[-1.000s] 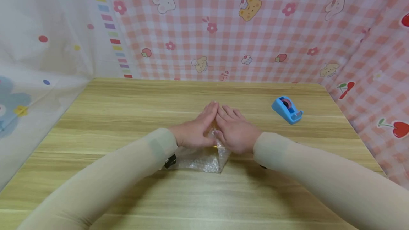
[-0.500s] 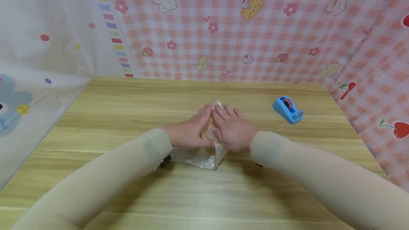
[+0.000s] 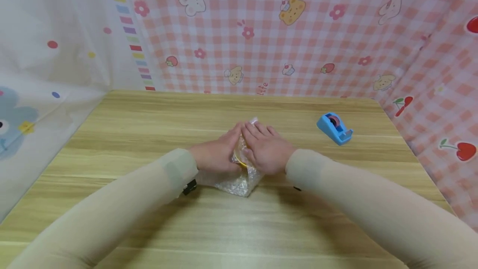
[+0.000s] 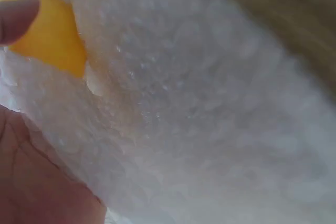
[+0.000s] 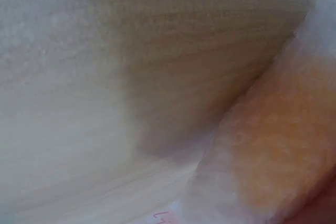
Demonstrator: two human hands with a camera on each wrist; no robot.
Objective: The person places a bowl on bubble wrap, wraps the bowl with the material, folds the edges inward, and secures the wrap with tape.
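Observation:
On the table, a sheet of clear bubble wrap [image 3: 235,187] lies folded round a smooth, rounded yellow-orange object [image 4: 58,35], whose kind is mostly hidden. A bright yellow curved edge of it shows between the hands in the head view. My left hand [image 3: 215,155] presses the wrap from the left with straight fingers, its thumb tip on the yellow surface in the left wrist view. Over the right side, my right hand [image 3: 269,150] lies with straight fingers, their tips meeting the left fingertips. In the right wrist view, orange shows blurred through the wrap.
A blue tape dispenser [image 3: 335,128] stands at the back right of the wooden table [image 3: 239,231]. Behind the table hangs a pink checked curtain [image 3: 239,32], and a white curtain [image 3: 52,69] hangs at the left.
Both hands have shifted a little to the left along with the wrap. The right fingers now lie over the wrap's far end, a corner of which sticks out past them.

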